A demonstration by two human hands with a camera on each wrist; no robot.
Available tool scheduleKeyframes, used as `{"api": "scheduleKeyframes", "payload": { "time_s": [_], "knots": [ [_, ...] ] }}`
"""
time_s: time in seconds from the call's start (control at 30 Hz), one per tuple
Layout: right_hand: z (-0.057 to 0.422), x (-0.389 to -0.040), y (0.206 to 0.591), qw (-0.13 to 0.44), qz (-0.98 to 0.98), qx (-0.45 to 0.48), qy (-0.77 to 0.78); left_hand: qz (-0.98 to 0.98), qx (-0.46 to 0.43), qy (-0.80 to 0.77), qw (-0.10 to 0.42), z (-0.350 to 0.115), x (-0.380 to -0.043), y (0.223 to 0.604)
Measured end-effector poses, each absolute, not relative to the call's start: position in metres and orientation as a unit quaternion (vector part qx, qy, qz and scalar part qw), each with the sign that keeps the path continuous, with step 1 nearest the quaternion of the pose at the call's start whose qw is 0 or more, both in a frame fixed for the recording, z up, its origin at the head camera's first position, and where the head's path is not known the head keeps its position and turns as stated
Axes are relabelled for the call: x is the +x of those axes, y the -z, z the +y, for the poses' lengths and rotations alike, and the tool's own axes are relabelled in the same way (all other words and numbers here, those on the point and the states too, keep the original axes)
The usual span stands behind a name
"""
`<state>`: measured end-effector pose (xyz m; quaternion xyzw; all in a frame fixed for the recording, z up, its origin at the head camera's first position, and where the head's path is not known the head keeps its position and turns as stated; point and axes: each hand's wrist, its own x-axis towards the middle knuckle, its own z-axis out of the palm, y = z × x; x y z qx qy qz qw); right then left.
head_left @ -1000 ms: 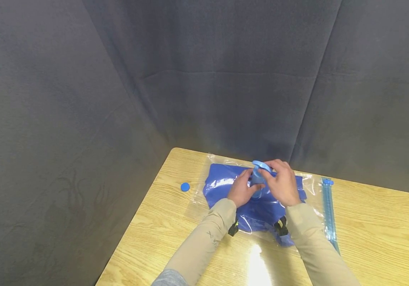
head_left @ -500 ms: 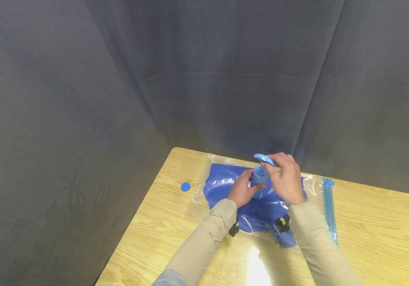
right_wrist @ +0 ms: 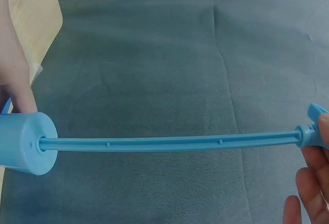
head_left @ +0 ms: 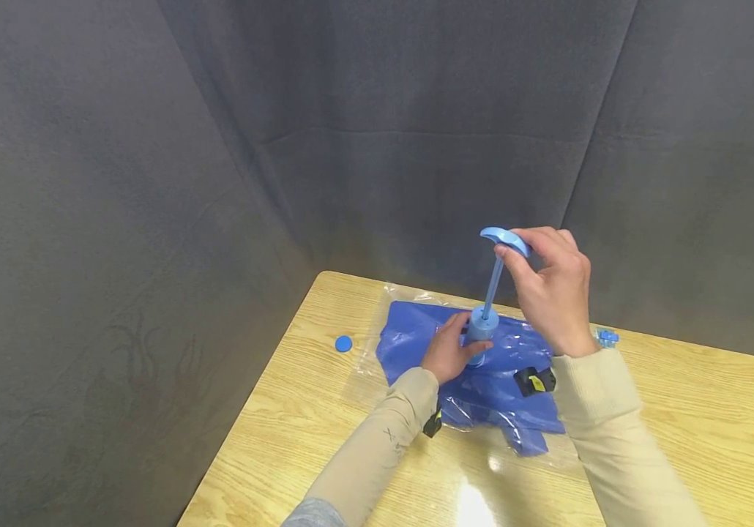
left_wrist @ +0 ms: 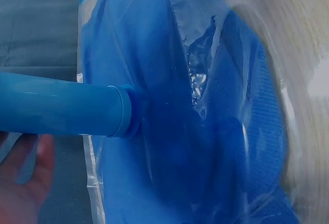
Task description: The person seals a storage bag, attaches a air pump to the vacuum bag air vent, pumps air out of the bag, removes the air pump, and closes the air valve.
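A light-blue hand pump stands upright on a clear vacuum storage bag with folded blue fabric inside. My left hand grips the pump's barrel, thumb on the near side. Up above it, my right hand holds the pump handle between thumb and fingers. The thin rod is drawn far out of the barrel in the right wrist view. At the barrel's foot, the left wrist view shows the pump's end pressed against the bag.
A round blue cap lies on the wooden table left of the bag. The bag's blue zip slider shows beyond my right wrist. Dark grey curtains hang behind and to the left of the table.
My right hand has risen and moved right with the handle, pulling the rod out of the barrel. The left hand has stayed on the barrel. The bag's surface looks more wrinkled.
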<state>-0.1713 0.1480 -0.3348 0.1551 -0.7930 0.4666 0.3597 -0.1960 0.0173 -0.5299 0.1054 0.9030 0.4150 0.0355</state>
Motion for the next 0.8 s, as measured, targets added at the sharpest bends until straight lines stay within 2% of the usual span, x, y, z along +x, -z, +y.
{"api": "scheduleKeyframes", "payload": {
  "time_s": [0.8],
  "knots": [
    [0.1493,-0.1711,0.3389,0.324,-0.801,0.129,-0.487,0.904,0.103,-0.413,0.037,0.0166,-0.1957,0.5285]
  ]
}}
